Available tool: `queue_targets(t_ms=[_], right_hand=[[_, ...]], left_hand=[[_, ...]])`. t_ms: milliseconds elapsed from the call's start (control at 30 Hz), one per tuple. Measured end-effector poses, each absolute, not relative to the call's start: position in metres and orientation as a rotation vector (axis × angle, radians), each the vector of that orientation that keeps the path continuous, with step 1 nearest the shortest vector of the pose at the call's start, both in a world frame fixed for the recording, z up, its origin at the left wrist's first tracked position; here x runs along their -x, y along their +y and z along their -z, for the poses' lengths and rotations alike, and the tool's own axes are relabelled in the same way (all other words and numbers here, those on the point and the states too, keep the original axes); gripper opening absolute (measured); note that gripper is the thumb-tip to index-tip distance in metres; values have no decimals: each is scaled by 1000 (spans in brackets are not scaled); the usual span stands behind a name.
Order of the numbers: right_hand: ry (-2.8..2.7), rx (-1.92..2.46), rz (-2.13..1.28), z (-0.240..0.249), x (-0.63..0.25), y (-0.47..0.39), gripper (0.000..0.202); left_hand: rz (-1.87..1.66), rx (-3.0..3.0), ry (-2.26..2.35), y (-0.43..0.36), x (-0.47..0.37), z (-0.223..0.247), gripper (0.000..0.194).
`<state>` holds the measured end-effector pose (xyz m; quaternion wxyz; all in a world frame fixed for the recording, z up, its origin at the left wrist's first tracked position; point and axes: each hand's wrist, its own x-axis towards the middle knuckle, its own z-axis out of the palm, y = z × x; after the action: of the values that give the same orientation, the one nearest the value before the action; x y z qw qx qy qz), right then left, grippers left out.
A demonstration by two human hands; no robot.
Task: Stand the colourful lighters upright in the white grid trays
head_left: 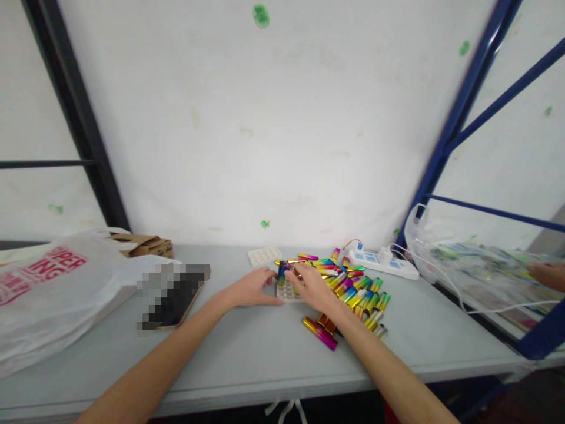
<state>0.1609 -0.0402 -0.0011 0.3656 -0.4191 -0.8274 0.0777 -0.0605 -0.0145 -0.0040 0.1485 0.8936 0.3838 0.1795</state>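
A white tray with round holes [289, 292] lies on the grey table, a few dark and colourful tubes standing at its back left. My left hand [253, 287] is at the tray's left side, thumb along the front edge and fingers apart. Over the tray's right part is my right hand [312, 287], its fingers bent together at the tubes; what they hold is too small to make out. Many shiny multicoloured tubes [356, 298] lie in a loose heap to the right, partly behind my right hand and forearm. One yellow-pink tube [320, 333] lies nearer the front.
A second white tray [265, 255] lies at the back. To the left are a dark phone [179, 300], a white plastic bag [66, 288] and a cardboard piece [148, 245]. A power strip [384, 263] with cables is back right. Another person's hand [547, 275] shows far right.
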Motion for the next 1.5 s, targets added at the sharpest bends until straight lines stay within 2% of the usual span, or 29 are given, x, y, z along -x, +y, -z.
queue_targets(t_ms=[100, 333, 633, 833, 900, 1033, 1100, 1300, 1500], right_hand=[[-2192, 1077, -104, 1, -159, -41, 34], [-2179, 1174, -206, 2, -158, -35, 31], [-2401, 1291, 54, -4, -148, -38, 28], [-2386, 1290, -93, -17, -179, -39, 45], [-2282, 1445, -15, -24, -206, -28, 46], [-2068, 2008, 87, -37, -255, 19, 26], [-1961, 2118, 113, -39, -266, 44, 30], [-1817, 2176, -53, -23, -265, 85, 29], [-1687, 1919, -314, -23, -270, 84, 24]], left_hand=[[-519, -2558, 1114, -14, 61, 5, 59], [-494, -2569, 1113, -14, 61, 4, 58], [-490, -2565, 1134, -14, 60, 4, 55], [-467, -2553, 1141, -15, 60, 2, 56], [-468, -2539, 1140, -15, 60, 1, 57], [-476, -2527, 1149, -17, 60, -1, 58], [-477, -2531, 1154, -18, 59, -2, 59], [-494, -2535, 1158, -18, 59, -2, 59], [-502, -2540, 1152, -17, 60, 0, 58]])
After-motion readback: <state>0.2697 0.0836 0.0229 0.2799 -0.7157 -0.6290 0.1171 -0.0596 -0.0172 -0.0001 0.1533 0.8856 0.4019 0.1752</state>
